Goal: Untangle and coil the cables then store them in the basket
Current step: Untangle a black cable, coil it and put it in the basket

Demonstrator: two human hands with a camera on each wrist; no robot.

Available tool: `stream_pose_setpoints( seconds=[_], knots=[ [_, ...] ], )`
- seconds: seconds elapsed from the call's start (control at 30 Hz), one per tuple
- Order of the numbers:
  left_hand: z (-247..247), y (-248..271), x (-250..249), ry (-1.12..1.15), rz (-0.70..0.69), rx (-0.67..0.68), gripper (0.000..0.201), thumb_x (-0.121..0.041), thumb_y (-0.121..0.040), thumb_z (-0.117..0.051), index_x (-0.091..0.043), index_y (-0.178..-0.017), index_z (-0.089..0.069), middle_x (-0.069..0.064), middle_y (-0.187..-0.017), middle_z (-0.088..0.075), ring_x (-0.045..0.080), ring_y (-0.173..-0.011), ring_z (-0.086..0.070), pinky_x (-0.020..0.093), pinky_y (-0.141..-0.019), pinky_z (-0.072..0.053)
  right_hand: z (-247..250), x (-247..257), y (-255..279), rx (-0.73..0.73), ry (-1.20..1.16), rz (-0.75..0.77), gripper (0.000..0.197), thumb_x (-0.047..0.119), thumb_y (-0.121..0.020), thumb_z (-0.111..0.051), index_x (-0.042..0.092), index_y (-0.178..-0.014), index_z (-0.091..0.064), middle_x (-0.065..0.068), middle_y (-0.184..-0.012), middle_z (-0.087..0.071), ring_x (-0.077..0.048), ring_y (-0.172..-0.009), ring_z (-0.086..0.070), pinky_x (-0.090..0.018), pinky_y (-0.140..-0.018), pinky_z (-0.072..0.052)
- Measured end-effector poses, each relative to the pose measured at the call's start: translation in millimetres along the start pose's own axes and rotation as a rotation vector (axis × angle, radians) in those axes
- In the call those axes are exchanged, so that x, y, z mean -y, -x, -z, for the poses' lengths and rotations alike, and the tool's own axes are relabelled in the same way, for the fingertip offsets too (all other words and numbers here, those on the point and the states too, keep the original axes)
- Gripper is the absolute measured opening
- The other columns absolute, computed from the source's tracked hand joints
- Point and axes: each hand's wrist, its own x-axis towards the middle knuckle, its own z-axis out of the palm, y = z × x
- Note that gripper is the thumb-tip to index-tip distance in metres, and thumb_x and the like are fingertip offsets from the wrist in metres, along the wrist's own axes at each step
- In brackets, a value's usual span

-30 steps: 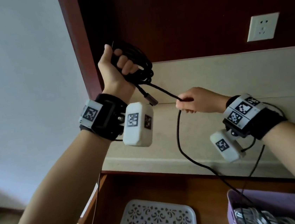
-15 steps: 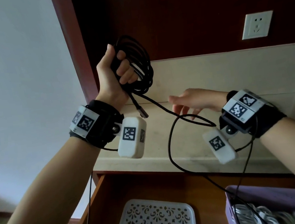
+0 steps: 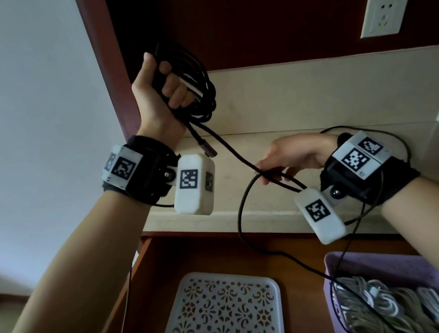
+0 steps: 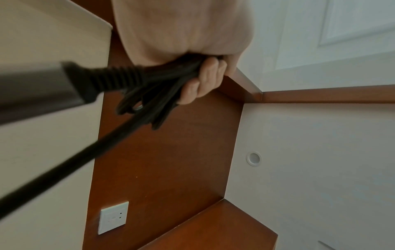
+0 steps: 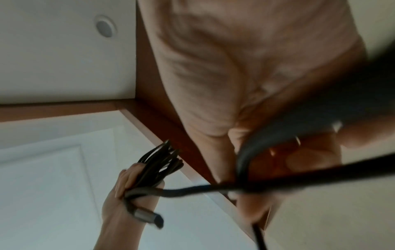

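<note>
My left hand [image 3: 168,90] is raised near the wooden post and grips a coil of black cable [image 3: 198,86] in its fist; the left wrist view shows the fingers [image 4: 205,77] curled round the bundle [image 4: 149,101]. A metal plug end [image 3: 208,151] dangles below that fist. One strand runs down and right to my right hand [image 3: 265,173], which pinches it between thumb and fingertips where it crosses itself in a loop. From there the cable drops into the purple basket [image 3: 387,259]. The right wrist view is blurred; the cable [image 5: 241,162] bends across the fingers.
The purple basket holds several coiled white cables [image 3: 370,297]. A white perforated tray [image 3: 221,316] lies on the wooden surface [image 3: 287,265] to its left. A wall socket [image 3: 384,14] is at the upper right. Thin wrist-camera leads hang by both arms.
One second ago my right hand held the cable near the coil, then it let go and opened. Now it has drawn back and taken hold farther along the strand. The left hand stays raised.
</note>
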Motion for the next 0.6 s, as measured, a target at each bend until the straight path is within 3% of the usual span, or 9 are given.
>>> stream_pose_setpoints(
  seconds=[0.1, 0.2, 0.3, 0.37, 0.4, 0.47, 0.5, 0.57, 0.6],
  knots=[
    [5, 8, 10, 0.122, 0.009, -0.005, 0.043, -0.039, -0.101, -0.029, -0.015, -0.066, -0.039, -0.009, -0.036, -0.026, 0.004, -0.027, -0.022, 0.017, -0.032, -0.021, 1, -16, -10, -0.204, -0.361, -0.04, 0.033, 0.019, -0.099, -0.044, 0.012, -0.069, -0.056, 0.002, -0.062, -0.055, -0.009, -0.055, -0.05, -0.02, -0.049, -0.044],
    [16, 19, 21, 0.38, 0.051, -0.013, 0.044, -0.039, -0.099, -0.033, -0.014, -0.063, -0.04, -0.009, -0.033, -0.026, 0.004, -0.024, -0.024, 0.016, -0.029, -0.021, 16, -42, -19, -0.42, -1.048, -0.024, 0.046, 0.013, -0.1, -0.034, 0.012, -0.056, -0.049, 0.002, -0.04, -0.047, -0.01, -0.032, -0.047, -0.016, -0.035, -0.043],
    [34, 25, 25, 0.568, 0.058, -0.03, 0.051, -0.039, -0.099, -0.034, -0.012, -0.056, -0.043, -0.008, -0.032, -0.029, 0.005, -0.022, -0.026, 0.017, -0.027, -0.024, 37, -73, -15, -0.541, -1.488, -0.002, 0.033, -0.001, -0.088, -0.028, 0.015, -0.06, -0.035, 0.007, -0.03, -0.038, -0.005, -0.023, -0.033, -0.013, -0.028, -0.028],
    [46, 22, 25, 0.617, 0.03, -0.121, 0.052, -0.037, -0.099, -0.033, -0.012, -0.055, -0.043, -0.007, -0.033, -0.029, 0.005, -0.022, -0.027, 0.017, -0.028, -0.024, 47, -94, -10, -0.681, -1.545, -0.03, 0.03, -0.004, -0.085, -0.026, 0.016, -0.062, -0.027, 0.007, -0.029, -0.033, -0.003, -0.031, -0.029, -0.013, -0.029, -0.025],
    [53, 19, 26, 0.617, 0.018, -0.195, 0.051, -0.036, -0.099, -0.033, -0.012, -0.055, -0.042, -0.007, -0.033, -0.029, 0.006, -0.023, -0.026, 0.016, -0.029, -0.023, 50, -102, -8, -0.753, -1.516, -0.081, 0.031, -0.003, -0.085, -0.026, 0.017, -0.062, -0.025, 0.005, -0.028, -0.033, -0.004, -0.036, -0.03, -0.013, -0.031, -0.029],
    [64, 15, 31, 0.611, 0.016, -0.348, 0.051, -0.034, -0.099, -0.034, -0.013, -0.053, -0.04, -0.007, -0.034, -0.028, 0.006, -0.023, -0.026, 0.013, -0.03, -0.023, 48, -112, -9, -0.84, -1.424, -0.16, 0.035, 0.003, -0.095, -0.024, 0.018, -0.064, -0.029, 0.004, -0.034, -0.043, -0.005, -0.039, -0.042, -0.014, -0.042, -0.039],
    [70, 14, 34, 0.606, 0.019, -0.419, 0.053, -0.033, -0.099, -0.034, -0.013, -0.051, -0.039, -0.007, -0.034, -0.028, 0.006, -0.023, -0.025, 0.012, -0.031, -0.022, 44, -114, -10, -0.854, -1.377, -0.172, 0.035, 0.007, -0.099, -0.024, 0.018, -0.067, -0.032, 0.004, -0.045, -0.05, -0.003, -0.044, -0.046, -0.014, -0.046, -0.04],
    [77, 13, 39, 0.573, 0.039, -0.53, 0.051, -0.032, -0.099, -0.035, -0.015, -0.051, -0.036, -0.007, -0.035, -0.027, 0.007, -0.024, -0.024, 0.012, -0.033, -0.022, 38, -112, -15, -0.889, -1.328, -0.15, 0.036, 0.006, -0.101, -0.023, 0.018, -0.068, -0.033, 0.003, -0.063, -0.045, -0.002, -0.052, -0.043, -0.011, -0.044, -0.038],
    [81, 13, 40, 0.549, 0.05, -0.567, 0.049, -0.032, -0.099, -0.035, -0.016, -0.053, -0.035, -0.007, -0.035, -0.026, 0.007, -0.024, -0.024, 0.012, -0.033, -0.021, 36, -110, -17, -0.893, -1.334, -0.13, 0.037, 0.005, -0.101, -0.022, 0.016, -0.066, -0.032, 0.002, -0.059, -0.043, -0.003, -0.045, -0.04, -0.012, -0.039, -0.034]
  ],
)
